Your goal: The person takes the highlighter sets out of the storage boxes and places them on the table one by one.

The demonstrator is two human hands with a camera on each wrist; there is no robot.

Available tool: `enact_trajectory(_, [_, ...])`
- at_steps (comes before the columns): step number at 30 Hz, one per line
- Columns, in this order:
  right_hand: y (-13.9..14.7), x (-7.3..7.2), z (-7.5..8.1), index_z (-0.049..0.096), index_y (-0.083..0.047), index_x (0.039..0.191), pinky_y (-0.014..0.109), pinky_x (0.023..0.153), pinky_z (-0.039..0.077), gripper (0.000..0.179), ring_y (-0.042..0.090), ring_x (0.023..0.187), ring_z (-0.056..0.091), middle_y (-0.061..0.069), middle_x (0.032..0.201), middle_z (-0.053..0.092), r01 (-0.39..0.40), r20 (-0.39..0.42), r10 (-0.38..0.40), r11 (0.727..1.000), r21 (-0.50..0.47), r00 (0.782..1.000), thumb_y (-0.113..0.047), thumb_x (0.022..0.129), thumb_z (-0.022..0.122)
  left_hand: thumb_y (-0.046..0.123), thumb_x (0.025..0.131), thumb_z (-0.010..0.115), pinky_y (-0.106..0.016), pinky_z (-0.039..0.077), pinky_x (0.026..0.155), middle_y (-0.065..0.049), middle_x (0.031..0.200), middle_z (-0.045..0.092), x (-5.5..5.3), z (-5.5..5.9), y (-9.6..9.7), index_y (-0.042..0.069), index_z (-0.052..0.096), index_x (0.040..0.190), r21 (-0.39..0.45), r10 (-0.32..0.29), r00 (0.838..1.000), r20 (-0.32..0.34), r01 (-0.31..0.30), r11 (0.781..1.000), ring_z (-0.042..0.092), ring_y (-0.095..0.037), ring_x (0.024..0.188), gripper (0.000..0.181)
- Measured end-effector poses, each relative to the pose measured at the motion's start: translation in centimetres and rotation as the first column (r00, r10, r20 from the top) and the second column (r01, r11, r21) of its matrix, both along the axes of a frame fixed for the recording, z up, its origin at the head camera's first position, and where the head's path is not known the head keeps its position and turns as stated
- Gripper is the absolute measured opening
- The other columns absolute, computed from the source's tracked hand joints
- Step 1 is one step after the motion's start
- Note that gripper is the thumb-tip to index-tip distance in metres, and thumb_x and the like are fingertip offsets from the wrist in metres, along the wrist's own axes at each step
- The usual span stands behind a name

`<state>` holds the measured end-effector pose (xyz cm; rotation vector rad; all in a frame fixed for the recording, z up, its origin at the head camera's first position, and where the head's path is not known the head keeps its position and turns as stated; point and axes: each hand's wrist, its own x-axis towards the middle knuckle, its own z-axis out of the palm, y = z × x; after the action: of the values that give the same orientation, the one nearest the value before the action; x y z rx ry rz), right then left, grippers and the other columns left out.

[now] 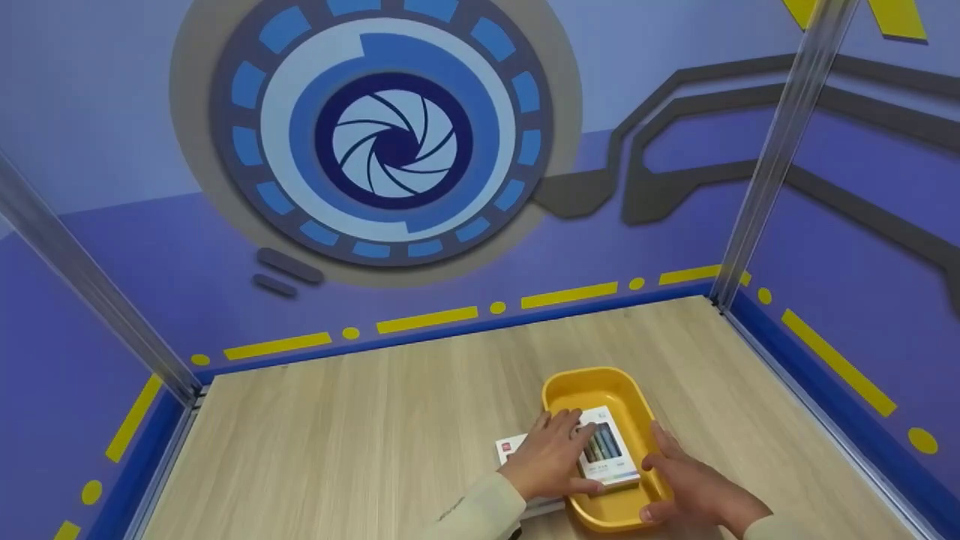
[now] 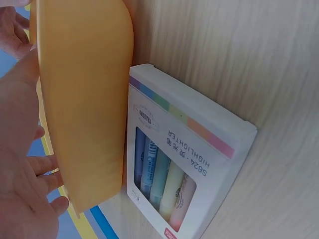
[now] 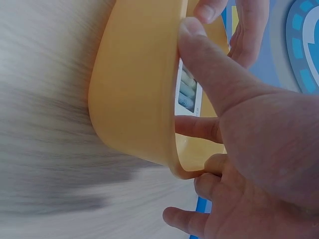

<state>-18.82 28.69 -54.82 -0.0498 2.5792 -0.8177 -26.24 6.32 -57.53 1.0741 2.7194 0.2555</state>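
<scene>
A yellow tray (image 1: 611,517) stands on the table with a white highlighter box (image 1: 611,469) inside it, window up. My left hand (image 1: 546,457) reaches over the tray's left rim and touches this box, its fingers spread and its thumb by the box's near end. My right hand (image 1: 697,480) grips the tray's right rim near the front corner; the right wrist view shows the thumb (image 3: 199,45) pressed at the rim. A second highlighter box (image 2: 172,149) lies on the table against the tray's left side, partly hidden by my left hand in the head view.
The wood-grain table (image 1: 360,435) extends to the left and behind the tray. Blue and purple panels (image 1: 420,300) with yellow dashes close it in at the back and sides. Metal posts (image 1: 765,172) rise at the corners.
</scene>
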Motion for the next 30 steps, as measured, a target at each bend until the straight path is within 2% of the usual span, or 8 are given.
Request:
enact_trajectory(2, [0.1, -0.1, -0.1, 0.053, -0.019, 0.105, 0.061, 0.105, 0.022, 0.058, 0.044, 0.136, 0.015, 0.021, 0.153, 0.002, -0.025, -0.014, 0.025, 1.0, 0.009, 1.0, -0.049, 0.061, 0.077, 0.076, 0.068, 0.047, -0.046, 0.014, 0.115, 0.005, 0.151, 0.022, 0.0, 0.0, 0.1, 0.038, 0.025, 0.141, 0.001, -0.003, 1.0, -0.008, 0.003, 1.0, 0.021, -0.014, 0.14, 0.086])
enact_trajectory(12, [0.0, 0.0, 0.0, 0.056, -0.021, 0.104, 0.059, 0.107, 0.022, 0.057, 0.042, 0.137, 0.015, 0.018, 0.154, 0.004, -0.02, -0.009, 0.02, 0.999, 0.035, 1.0, -0.051, 0.06, 0.076, 0.075, 0.065, 0.052, -0.045, 0.007, 0.116, 0.003, 0.153, 0.017, 0.1, 0.0, 0.5, 0.04, 0.021, 0.142, -0.027, -0.011, 1.0, 0.012, 0.011, 1.0, 0.016, -0.016, 0.142, 0.09])
enact_trajectory(23, [0.1, 0.0, 0.1, 0.055, -0.021, 0.104, 0.06, 0.105, 0.023, 0.055, 0.043, 0.136, 0.019, 0.018, 0.153, 0.004, -0.03, -0.003, 0.03, 0.999, 0.031, 1.0, -0.05, 0.063, 0.075, 0.072, 0.061, 0.059, -0.043, 0.004, 0.117, 0.005, 0.153, 0.017, 0.1, 0.6, 1.0, 0.041, 0.023, 0.141, -0.054, 0.038, 0.997, 0.074, -0.034, 0.998, 0.015, -0.015, 0.142, 0.092])
enact_trajectory(30, [0.1, 0.1, 0.1, 0.056, -0.02, 0.103, 0.06, 0.103, 0.028, 0.055, 0.045, 0.133, 0.023, 0.021, 0.153, 0.004, -0.044, -0.024, 0.045, 0.998, 0.04, 0.999, -0.05, 0.062, 0.075, 0.072, 0.063, 0.059, -0.043, 0.004, 0.117, 0.002, 0.151, 0.025, 0.0, 0.6, 1.2, 0.037, 0.029, 0.14, -0.061, 0.005, 1.0, 0.007, -0.005, 0.998, 0.023, -0.016, 0.14, 0.09])
